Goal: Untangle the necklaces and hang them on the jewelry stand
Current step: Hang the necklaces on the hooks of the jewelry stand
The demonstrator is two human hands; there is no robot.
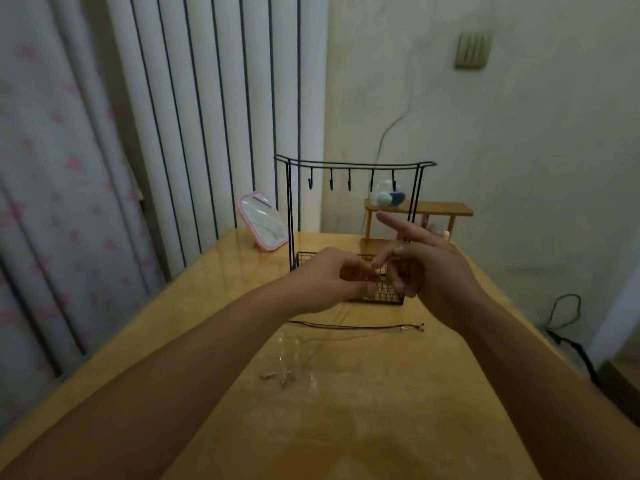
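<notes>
The black wire jewelry stand [353, 164] stands at the back of the wooden table [381, 427], its several hooks bare. Both hands are raised in front of the stand's basket base [388, 299]. My left hand [329, 277] pinches a thin pale necklace [342, 311], which hangs faintly down towards the table. My right hand [429, 268] meets it fingertip to fingertip and seems to pinch the same chain, with the index finger stretched up. A dark cord necklace [356, 326] lies straight on the table below the hands. A silver necklace [284, 372] lies bunched nearer me.
A pink-framed mirror [265, 221] leans left of the stand. Behind the stand is a small wooden shelf [436, 208] with a clear jar [388, 195] on it. Curtains hang at the left, and cables [568, 317] lie on the floor past the table's right edge.
</notes>
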